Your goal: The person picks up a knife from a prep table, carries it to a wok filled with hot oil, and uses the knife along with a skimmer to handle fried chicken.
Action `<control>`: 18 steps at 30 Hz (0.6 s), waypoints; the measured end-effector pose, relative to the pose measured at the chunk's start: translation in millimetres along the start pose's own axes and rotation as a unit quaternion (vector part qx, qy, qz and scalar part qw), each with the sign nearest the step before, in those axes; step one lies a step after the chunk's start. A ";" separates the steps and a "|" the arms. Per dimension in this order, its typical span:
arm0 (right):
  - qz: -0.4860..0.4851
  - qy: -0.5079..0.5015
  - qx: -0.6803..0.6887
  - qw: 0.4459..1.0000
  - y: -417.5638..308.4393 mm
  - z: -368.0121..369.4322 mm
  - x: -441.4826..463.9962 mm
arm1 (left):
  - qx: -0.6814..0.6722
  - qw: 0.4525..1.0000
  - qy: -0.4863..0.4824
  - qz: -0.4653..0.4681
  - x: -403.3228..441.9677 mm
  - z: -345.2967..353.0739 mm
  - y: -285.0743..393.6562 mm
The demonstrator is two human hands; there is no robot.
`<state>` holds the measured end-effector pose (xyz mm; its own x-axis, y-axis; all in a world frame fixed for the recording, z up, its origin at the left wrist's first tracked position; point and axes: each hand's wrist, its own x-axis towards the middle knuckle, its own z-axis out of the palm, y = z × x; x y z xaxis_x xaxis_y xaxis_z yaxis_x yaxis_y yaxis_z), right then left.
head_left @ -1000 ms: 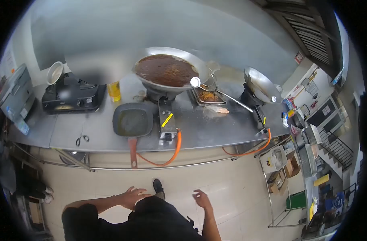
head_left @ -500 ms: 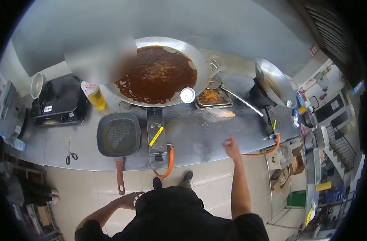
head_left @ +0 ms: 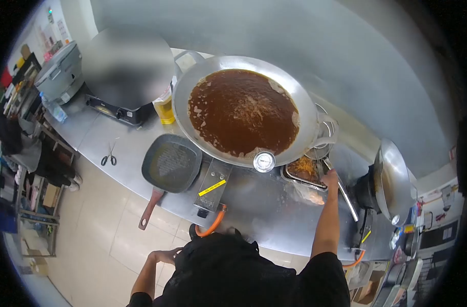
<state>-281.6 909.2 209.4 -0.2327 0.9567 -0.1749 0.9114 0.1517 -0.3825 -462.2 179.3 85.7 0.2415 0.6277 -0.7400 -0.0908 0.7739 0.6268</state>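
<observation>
My right hand [head_left: 331, 179] reaches to the right end of a metal tray [head_left: 315, 187] of brown-orange crumbs [head_left: 304, 170]. It overlaps the long handle [head_left: 347, 200] of a wire strainer [head_left: 321, 148]; whether its fingers grip the handle or the tray is hidden. My left hand [head_left: 166, 256] rests by my side, fingers flat against my dark clothing, holding nothing visible. Left of the tray, a large wok [head_left: 223, 64] holds dark brown oil [head_left: 243, 110], with a round dial thermometer [head_left: 264, 161] at its near rim. A crumpled clear plastic piece [head_left: 306, 194] lies before the tray.
A square grill pan [head_left: 172, 163], scissors [head_left: 109, 158] and a bottle of yellow oil [head_left: 164, 110] stand left on the steel counter [head_left: 264, 215]. Another wok [head_left: 394, 174] sits right. An orange hose [head_left: 214, 223] hangs at the front edge. A person [head_left: 39, 153] stands far left.
My right hand has moved from over the counter's front, pointing, forward to the tray and strainer handle. The view has turned left. My left hand stays by my side.
</observation>
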 end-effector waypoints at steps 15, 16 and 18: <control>-0.270 0.188 0.005 0.944 -27.3 -98.7 82.6 | -0.036 0.998 0.046 -0.001 38.5 28.1 -24.7; -0.298 0.244 0.013 0.923 -36.5 -113.9 84.6 | -0.084 0.995 0.042 0.025 35.8 28.0 -29.3; -0.275 0.118 0.112 0.948 -84.6 -164.8 44.7 | -0.035 0.997 0.060 0.034 34.9 24.9 -33.3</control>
<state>-313.2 980.1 383.5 -0.5447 0.7814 0.3044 0.5733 0.6119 -0.5449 -426.7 173.3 45.0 0.1149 0.6806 -0.7236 -0.1715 0.7311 0.6604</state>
